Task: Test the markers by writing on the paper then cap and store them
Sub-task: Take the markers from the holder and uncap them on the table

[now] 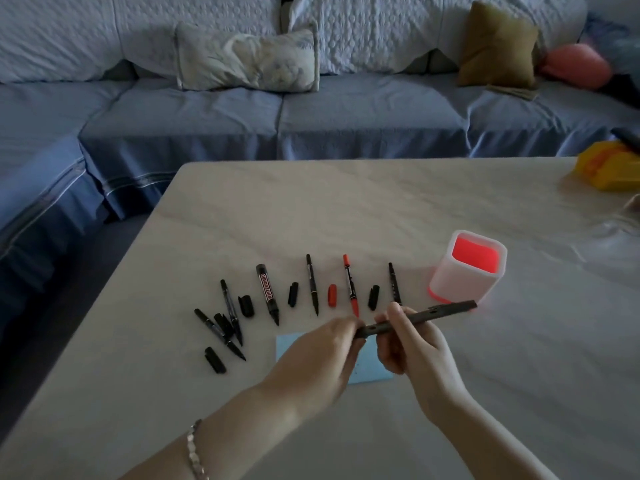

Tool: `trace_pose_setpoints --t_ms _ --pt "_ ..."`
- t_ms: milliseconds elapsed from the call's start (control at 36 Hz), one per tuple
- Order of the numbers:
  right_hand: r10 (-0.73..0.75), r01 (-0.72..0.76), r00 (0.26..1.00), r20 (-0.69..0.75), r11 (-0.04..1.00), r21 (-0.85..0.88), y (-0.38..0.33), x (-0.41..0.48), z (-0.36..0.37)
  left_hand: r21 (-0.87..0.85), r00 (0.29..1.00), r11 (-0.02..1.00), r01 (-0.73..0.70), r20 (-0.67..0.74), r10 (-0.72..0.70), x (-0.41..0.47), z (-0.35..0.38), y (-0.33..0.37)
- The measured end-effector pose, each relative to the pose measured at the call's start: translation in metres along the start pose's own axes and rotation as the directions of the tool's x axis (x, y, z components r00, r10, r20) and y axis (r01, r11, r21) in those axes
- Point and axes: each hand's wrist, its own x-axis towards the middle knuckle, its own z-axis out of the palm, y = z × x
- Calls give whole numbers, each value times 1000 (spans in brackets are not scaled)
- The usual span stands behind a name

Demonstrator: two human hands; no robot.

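Hands first: you're holding a black marker [420, 317] level above the blue paper [372, 372], your right hand [412, 344] clamping its barrel, your left hand [325, 348] pinching its near end. Beyond, uncapped markers are lying in a row with loose caps between them, the whiteboard marker [267, 293] and red marker [350, 285] among them. The red-lined pen holder [467, 268] is standing just right of the row.

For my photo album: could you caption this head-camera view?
Both hands, left hand and right hand, hold a dark marker above blue paper.
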Motion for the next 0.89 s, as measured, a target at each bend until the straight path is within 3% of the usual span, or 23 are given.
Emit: trace_pose_setpoints --t_ms 139,306,417,583,722,889 --pt "-29 23 997 -64 995 -96 -4 -3 6 94 997 995 -42 73 35 -3 8 12" --pt "18 -22 997 -75 999 -49 -5 -9 11 13 994 1000 25 103 -26 -8 11 13" --pt "90 -83 992 -85 993 81 0 -12 15 -66 991 996 67 123 -58 -13 13 16" --pt "-12 16 996 -86 999 40 -1 -13 7 -119 984 986 113 154 -94 -17 15 9" --pt "-133 145 936 -326 989 13 -9 1 -20 -212 966 945 248 126 -226 -13 15 -4" --pt "-174 157 841 -513 985 -76 -2 14 -71 -61 976 976 211 67 -207 40 38 -7"
